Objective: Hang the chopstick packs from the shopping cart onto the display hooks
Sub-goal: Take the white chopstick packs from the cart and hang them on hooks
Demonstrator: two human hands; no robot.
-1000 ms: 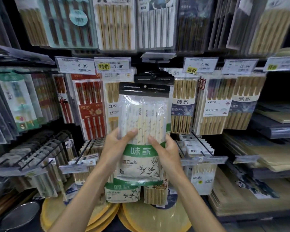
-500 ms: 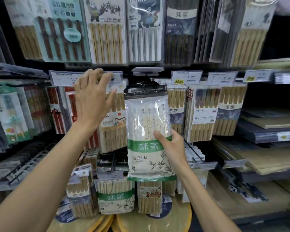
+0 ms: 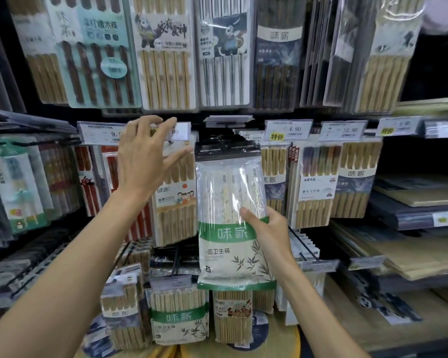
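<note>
Chopstick pack (image 3: 226, 254) (green band, black header) is being held upright against the middle display row, the right hand (image 3: 268, 231) gripping its right edge. Left hand (image 3: 144, 164) is hovering, fingers spread, in front of the price tag (image 3: 180, 131) left of the header.

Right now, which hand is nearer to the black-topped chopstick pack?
Right. The right hand grips the black-topped chopstick pack at its right edge; the left hand is open, apart, to its upper left.
</note>
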